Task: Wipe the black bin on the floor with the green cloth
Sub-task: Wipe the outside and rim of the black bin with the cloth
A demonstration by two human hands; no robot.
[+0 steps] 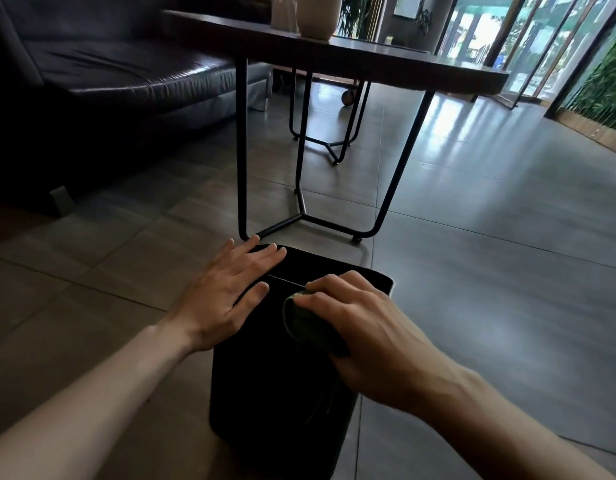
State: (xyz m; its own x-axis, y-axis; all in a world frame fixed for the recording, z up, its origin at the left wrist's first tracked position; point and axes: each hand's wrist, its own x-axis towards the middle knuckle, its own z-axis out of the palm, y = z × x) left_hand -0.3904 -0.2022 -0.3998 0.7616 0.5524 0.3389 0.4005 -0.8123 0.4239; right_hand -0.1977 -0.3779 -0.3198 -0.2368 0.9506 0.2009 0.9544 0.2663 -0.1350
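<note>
1. At the far left a dark leather sofa (102,64) runs along the wall, its seat facing the room.
2. The left hand (223,296) lies flat on the far-left part of the black bin's top, fingers straight and spread, pressing down and gripping nothing.
3. The black bin (278,393) stands upright on the tiled floor (490,271), just in front of the person and close to the near legs of the table. It is a tall box whose long axis runs straight up; its top face tilts slightly toward the viewer, and a thin seam crosses the lid from left to right. The lid is shut, so I cannot tell what is inside.
4. The green cloth (308,322) is bunched into a wad on the near-right part of the bin's top, touching the lid.
5. The right hand (365,323) curls over the cloth and grips it, knuckles raised, holding it against the bin.
6. Behind the bin the table (368,53) stands on thin black metal legs; a pale vase (318,15) sits on its top, its upper part cut off by the frame.
7. At the far right, glass doors (528,46) let in daylight, with green foliage (607,84) beside them.
</note>
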